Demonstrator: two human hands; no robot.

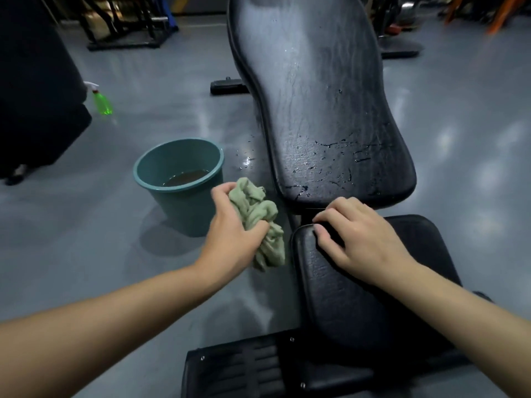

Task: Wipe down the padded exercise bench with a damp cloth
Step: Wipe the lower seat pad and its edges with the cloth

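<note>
Grey floor (86, 254) is reflecting overhead light across the whole area.

The exercise bench (339, 202) is standing at centre right. Its back pad (316, 81), black and inclined away from the viewer, is showing wet streaks along its length. Its seat pad (359, 311), also black, is lying nearer the viewer, with a narrow gap separating the two. A black base plate (244, 369) with visible screws is sitting below the seat pad at the bottom edge.

A teal bucket (184, 208) is standing on the floor just left of the bench, holding a shallow layer of dark liquid (186, 178).

The right hand (362, 237) is resting on the far left corner of the seat pad, fingers loosely bent and pressing on the padding, clasping nothing.

The left hand (230, 231) is hovering between bucket and bench, clenching a bunched pale green cloth (255, 208). The cloth is hanging clear of both pads, its loose end drooping beside the seat pad's edge.

A green spray bottle (102, 103) with a white trigger is standing on the floor, well apart at far left.

Water droplets (330, 165) are beading on the lower end of the back pad, and a small puddle (247, 160) is glistening on the floor beside the bucket
</note>
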